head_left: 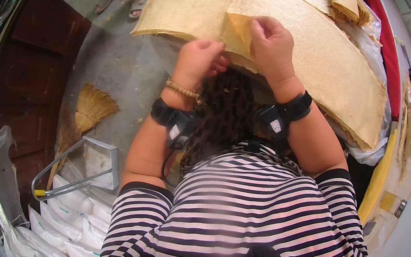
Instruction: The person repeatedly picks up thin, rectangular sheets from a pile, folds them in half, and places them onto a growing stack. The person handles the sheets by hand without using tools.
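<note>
1. Pinching a lifted flap of the top sheet [236, 28], the right hand [271, 40] has its fingers folded shut over the flap's edge, upper centre of the frame.
2. Left hand [199, 61] sits just beside it, fingers curled tight at the edge of the same sheet; whether it truly grips the sheet or only presses on it, I cannot tell.
3. Thing in hand: a thin, tan, fibrous sheet, uppermost on a stack of like sheets [334, 73] that runs from top centre down the right side.
4. Step, as judged: separating one sheet from the pile, barely begun, only a corner raised.
5. Next move would call for a slow, even peel, with the left hand steadying the layer below; the sheet looks brittle and could tear.
6. Outward: black wrist bands on both forearms, a straw broom [88, 109] and metal dustpan [82, 169] at left, white sacks [57, 233] lower left.
7. Hidden: fingertips, the stack's support, and all but the sandalled feet [124, 0] of someone at top.
</note>
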Demonstrator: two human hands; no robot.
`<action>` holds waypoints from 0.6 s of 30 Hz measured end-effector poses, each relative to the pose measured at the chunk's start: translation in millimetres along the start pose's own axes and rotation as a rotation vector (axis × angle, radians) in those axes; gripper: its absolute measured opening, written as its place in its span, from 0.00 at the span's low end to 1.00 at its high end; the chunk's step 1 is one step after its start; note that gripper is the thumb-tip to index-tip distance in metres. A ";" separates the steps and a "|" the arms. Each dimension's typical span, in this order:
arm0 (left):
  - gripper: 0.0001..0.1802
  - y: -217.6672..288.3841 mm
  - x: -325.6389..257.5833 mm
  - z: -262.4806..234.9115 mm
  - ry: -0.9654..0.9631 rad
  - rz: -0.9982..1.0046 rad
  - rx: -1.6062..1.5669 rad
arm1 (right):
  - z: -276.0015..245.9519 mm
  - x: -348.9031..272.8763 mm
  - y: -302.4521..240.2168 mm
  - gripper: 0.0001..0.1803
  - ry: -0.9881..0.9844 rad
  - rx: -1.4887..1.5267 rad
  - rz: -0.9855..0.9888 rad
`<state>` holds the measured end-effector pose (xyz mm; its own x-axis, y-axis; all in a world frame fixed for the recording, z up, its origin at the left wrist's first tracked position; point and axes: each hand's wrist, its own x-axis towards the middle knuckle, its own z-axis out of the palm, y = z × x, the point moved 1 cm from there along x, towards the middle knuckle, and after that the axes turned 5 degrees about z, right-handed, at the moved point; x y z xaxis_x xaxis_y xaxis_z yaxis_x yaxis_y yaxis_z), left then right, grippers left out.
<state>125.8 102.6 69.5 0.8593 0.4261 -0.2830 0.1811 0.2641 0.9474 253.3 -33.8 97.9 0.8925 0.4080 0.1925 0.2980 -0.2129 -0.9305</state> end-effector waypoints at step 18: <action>0.13 15.2 5.1 37.7 0.403 0.540 0.991 | -22.3 1.0 -12.0 0.14 -0.032 0.348 0.212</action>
<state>151.0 76.1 88.1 0.7577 0.5641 0.3281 0.2847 -0.7382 0.6116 258.1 -50.6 116.2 0.9093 0.4157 -0.0195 -0.0288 0.0162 -0.9995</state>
